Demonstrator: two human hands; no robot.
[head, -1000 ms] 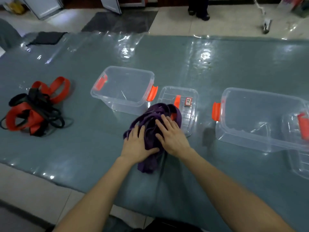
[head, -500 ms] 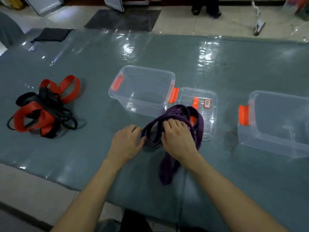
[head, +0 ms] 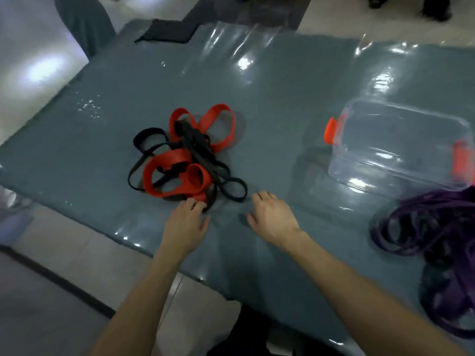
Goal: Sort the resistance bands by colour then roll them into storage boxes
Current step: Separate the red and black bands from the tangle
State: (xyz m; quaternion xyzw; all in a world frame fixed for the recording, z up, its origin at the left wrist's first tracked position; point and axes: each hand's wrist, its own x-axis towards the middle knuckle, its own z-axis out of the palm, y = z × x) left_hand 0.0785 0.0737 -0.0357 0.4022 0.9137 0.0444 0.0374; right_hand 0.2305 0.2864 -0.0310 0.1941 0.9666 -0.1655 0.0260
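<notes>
Two bare hands are over the near part of the table (head: pixel 295 104), and we note that neither grasps anything. Our left hand (head: pixel 186 223) lies palm down with its fingers (head: pixel 192 202) loosely spread, the tips touching the near edge of a tangled heap of bands. Whether a tip presses on red or black material we cannot tell, since the frame is blurred there. Our right hand (head: pixel 272 217) is just beside it to the right, also palm down and released, fingers slightly curled, resting on or just above the bare cover; contact cannot be confirmed. It is near a black loop but apart from it.

We find the red bands (head: pixel 177 160) and black bands (head: pixel 205 155) knotted together in one heap directly beyond the left hand, unsorted, red loops fanning out at the far side and thin black loops trailing to the left and right.

Further right, well apart from the heap, stands a clear box (head: pixel 395 147) with orange latches, open and holding no bands. In front of it, at the right edge of view, the purple bands (head: pixel 431 227) lie in a loose coil on the table, outside the box, some strands running down toward the near edge.

The table carries a grey-blue cover under glossy clear film.
</notes>
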